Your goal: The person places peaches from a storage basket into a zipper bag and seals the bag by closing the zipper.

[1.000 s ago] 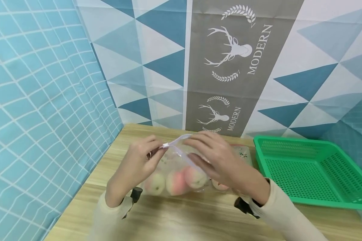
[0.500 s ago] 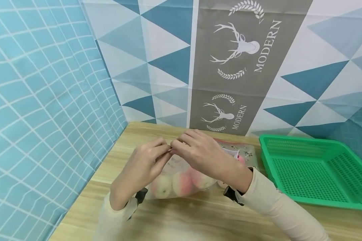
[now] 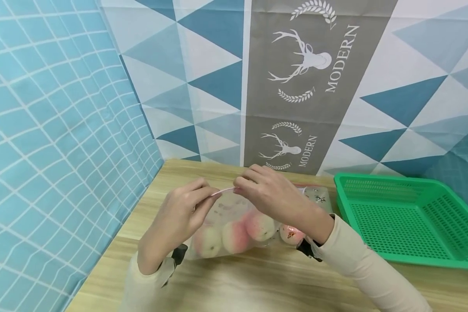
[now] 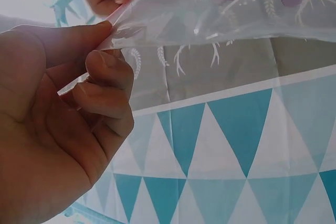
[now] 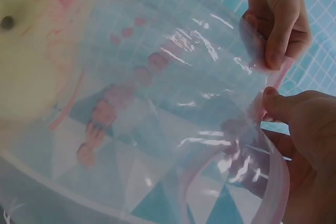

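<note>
A clear zip bag [image 3: 227,207] with several pink and pale-yellow peaches [image 3: 234,237] in it lies on the wooden table, its top edge lifted. My left hand [image 3: 179,214] pinches that edge at the left between thumb and fingers. A short way to the right, my right hand [image 3: 271,195] pinches the same pink zip strip [image 5: 286,74]. Between both hands the strip runs as one thin line in the head view. On the right side, the right wrist view shows the bag's mouth [image 5: 281,182] still gaping. The zip slider is hidden.
Right of the hands, partly behind the right forearm, lies another printed clear bag [image 3: 320,197] with a peach [image 3: 290,234]. A green plastic basket [image 3: 405,255] stands at the right of the table [image 3: 226,286]. Patterned cloth walls [image 3: 214,86] close off the back and left.
A second ago the bag's mouth gaped between my hands, with a white slider beside the left fingers. My right hand came to the left fingertips, then moved slightly right along the strip.
</note>
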A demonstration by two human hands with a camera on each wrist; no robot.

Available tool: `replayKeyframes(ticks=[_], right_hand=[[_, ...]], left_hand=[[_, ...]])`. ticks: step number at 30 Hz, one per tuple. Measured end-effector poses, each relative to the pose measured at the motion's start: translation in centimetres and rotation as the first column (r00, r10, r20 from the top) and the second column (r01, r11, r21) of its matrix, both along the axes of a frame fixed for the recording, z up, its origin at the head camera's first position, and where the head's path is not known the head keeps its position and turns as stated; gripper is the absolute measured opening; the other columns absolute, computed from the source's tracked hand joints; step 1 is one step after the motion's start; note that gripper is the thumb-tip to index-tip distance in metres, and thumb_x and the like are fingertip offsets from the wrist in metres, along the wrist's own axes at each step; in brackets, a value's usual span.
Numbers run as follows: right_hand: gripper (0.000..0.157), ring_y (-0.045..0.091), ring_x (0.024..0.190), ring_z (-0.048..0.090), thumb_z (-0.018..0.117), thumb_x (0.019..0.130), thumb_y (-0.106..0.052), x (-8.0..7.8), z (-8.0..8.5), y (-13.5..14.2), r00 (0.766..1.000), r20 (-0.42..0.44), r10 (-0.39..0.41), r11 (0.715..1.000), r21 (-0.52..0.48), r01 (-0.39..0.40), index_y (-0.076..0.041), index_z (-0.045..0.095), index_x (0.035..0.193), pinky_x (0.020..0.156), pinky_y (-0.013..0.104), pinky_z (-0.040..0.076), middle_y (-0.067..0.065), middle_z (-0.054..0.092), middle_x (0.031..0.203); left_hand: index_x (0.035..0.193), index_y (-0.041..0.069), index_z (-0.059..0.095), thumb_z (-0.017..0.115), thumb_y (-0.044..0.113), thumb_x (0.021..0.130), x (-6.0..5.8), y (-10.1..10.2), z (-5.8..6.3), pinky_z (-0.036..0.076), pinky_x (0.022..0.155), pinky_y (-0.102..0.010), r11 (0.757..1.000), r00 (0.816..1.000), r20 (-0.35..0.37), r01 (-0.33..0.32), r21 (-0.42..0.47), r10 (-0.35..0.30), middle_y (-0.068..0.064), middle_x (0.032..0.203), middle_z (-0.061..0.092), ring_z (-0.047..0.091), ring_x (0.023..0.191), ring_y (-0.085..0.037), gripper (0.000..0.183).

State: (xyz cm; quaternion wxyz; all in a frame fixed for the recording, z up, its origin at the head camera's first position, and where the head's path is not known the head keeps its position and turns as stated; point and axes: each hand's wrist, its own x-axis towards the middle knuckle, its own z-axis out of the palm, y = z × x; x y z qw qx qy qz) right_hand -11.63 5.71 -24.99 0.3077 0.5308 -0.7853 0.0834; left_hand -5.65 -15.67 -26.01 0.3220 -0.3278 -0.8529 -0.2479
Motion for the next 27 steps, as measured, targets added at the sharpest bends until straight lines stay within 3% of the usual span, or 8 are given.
replayKeyframes(ticks=[7,18,24,27], right_hand=[[0.012,0.011,0.084,0.05,0.055,0.089,-0.025,-1.3,-0.8,1.4,0.997,0.059,-0.043,0.999,-0.006,0.044,-0.015,0.06,0.092,0.076,0.022,0.043,-0.005,0.056,0.087],[0.01,0.014,0.094,0.052,0.057,0.087,-0.022,-3.7,-2.2,3.9,0.99,0.118,-0.08,0.995,-0.046,0.086,-0.015,0.061,0.092,0.086,0.028,0.041,-0.004,0.059,0.09],[0.009,0.017,0.09,0.054,0.058,0.086,-0.02,-6.3,-3.3,6.3,0.977,0.168,-0.133,0.987,-0.062,0.145,-0.013,0.061,0.092,0.082,0.032,0.044,-0.001,0.061,0.091],[0.008,0.015,0.086,0.054,0.057,0.087,-0.02,-7.6,-3.9,7.6,0.956,0.231,-0.179,0.978,-0.06,0.198,-0.014,0.06,0.092,0.076,0.031,0.045,-0.003,0.06,0.087]], left_hand=[[0.076,0.013,0.066,0.06,0.014,0.084,-0.1,-0.2,-0.1,0.034,0.051,-0.016,0.998,0.998,-0.002,-0.057,-0.002,0.057,0.01,0.072,0.049,0.04,0.057,-0.003,0.01],[0.079,0.013,0.067,0.06,0.014,0.084,-0.3,-0.7,-0.3,0.031,0.052,-0.012,0.995,0.996,-0.007,-0.091,0.031,0.091,0.01,0.072,0.051,0.041,0.057,-0.003,0.008],[0.078,0.013,0.066,0.06,0.014,0.084,-0.6,-1.4,-0.2,0.029,0.051,-0.011,0.992,0.993,-0.011,-0.117,0.035,0.118,0.01,0.072,0.051,0.04,0.055,-0.003,0.009],[0.079,0.013,0.067,0.06,0.014,0.084,-0.8,-1.7,-0.2,0.028,0.049,-0.011,0.99,0.991,-0.017,-0.134,0.039,0.134,0.01,0.071,0.051,0.04,0.053,-0.003,0.009]])
